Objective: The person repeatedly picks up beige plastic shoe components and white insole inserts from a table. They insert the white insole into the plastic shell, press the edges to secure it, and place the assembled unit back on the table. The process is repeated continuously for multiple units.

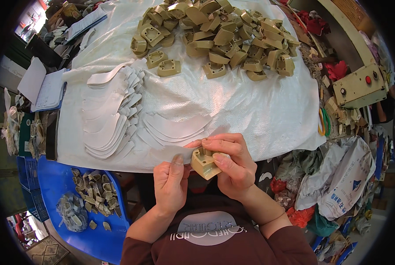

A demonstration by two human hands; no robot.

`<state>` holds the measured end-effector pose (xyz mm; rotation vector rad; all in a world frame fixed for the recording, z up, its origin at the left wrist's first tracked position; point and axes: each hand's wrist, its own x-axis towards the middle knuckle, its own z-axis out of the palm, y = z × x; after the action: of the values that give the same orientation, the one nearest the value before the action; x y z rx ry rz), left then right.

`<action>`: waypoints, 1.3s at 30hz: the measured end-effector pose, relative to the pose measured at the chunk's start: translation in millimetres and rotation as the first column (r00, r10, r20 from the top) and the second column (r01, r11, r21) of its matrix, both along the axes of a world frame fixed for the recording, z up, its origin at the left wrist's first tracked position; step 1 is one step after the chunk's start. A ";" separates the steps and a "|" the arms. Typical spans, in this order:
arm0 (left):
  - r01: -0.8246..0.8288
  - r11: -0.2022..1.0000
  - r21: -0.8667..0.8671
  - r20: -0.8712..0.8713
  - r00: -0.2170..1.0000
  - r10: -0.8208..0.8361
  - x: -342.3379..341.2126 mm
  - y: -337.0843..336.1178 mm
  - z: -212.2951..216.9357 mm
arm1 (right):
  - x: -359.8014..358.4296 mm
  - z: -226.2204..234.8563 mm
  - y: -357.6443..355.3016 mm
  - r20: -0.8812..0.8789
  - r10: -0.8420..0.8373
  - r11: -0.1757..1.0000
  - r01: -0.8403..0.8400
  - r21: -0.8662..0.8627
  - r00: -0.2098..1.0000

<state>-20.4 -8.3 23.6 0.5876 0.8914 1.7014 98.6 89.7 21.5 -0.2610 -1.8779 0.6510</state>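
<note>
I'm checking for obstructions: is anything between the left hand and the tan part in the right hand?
Only the right end of the strip pinched in the left hand extends toward the tan part; contact is unclear. Nothing else visible intervenes. The right hand grips from the opposite side; other strips lie beyond.
</note>
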 end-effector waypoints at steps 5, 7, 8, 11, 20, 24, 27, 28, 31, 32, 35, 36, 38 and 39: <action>-0.086 0.995 -0.054 -0.133 0.988 0.078 8.8 2.9 11.9 | -4.9 -2.6 -0.3 0.019 -0.063 0.997 0.062 0.047 0.998; -0.095 0.994 -0.059 -0.211 0.974 0.081 6.9 0.1 6.6 | -5.5 -2.5 2.7 0.074 -0.098 0.990 0.089 0.114 0.992; -0.100 0.993 -0.061 -0.250 0.965 0.082 5.8 -1.1 3.7 | -5.4 -2.5 4.7 0.100 -0.117 0.984 0.101 0.147 0.988; -0.099 0.995 -0.004 -0.368 0.925 0.091 1.0 1.6 1.4 | -3.7 -9.2 9.2 0.094 -0.110 0.980 0.093 0.173 0.989; -0.290 0.954 0.077 -0.776 0.583 0.240 -6.7 5.9 12.5 | 9.0 30.5 -2.5 0.485 -0.279 0.954 0.180 0.241 0.829; -0.283 0.950 0.129 -0.847 0.467 0.254 2.7 7.3 4.9 | 12.9 28.4 -2.4 0.573 -0.242 0.967 0.150 0.204 0.783; -0.272 0.924 0.270 -0.891 0.294 0.347 7.3 10.2 -1.4 | 12.5 24.9 -1.7 0.566 -0.237 0.969 0.150 0.196 0.790; -0.286 0.924 0.253 -0.896 0.291 0.335 9.8 10.8 -1.1 | 12.4 20.7 1.7 0.562 -0.222 0.973 0.148 0.175 0.797; -0.297 0.934 0.201 -0.886 0.352 0.302 12.1 9.7 -1.6 | 14.7 8.4 12.1 0.497 -0.155 0.986 0.104 0.129 0.854; -0.280 0.943 0.182 -0.862 0.416 0.290 5.9 7.6 -3.7 | 15.7 6.0 13.8 0.466 -0.128 0.990 0.082 0.118 0.876; -0.225 0.918 0.325 -0.805 0.444 0.394 -3.2 16.3 -13.1 | 14.3 6.8 13.0 0.353 -0.034 0.999 0.028 0.021 0.935; -0.190 0.904 0.383 -0.810 0.402 0.427 -8.1 19.9 -15.9 | 14.8 6.9 13.0 0.339 0.020 1.000 -0.012 -0.027 0.941; -0.146 0.890 0.431 -0.799 0.396 0.452 -10.0 22.3 -14.6 | 17.9 8.4 13.4 0.302 0.125 0.989 -0.093 -0.119 0.945; -0.144 0.893 0.426 -0.786 0.430 0.444 -8.1 22.7 -10.1 | 19.0 9.1 13.5 0.309 0.143 0.985 -0.106 -0.132 0.940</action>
<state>-28.5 14.4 13.5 1.7171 1.5392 1.8411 117.7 103.2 30.6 -0.3386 -2.1826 0.8446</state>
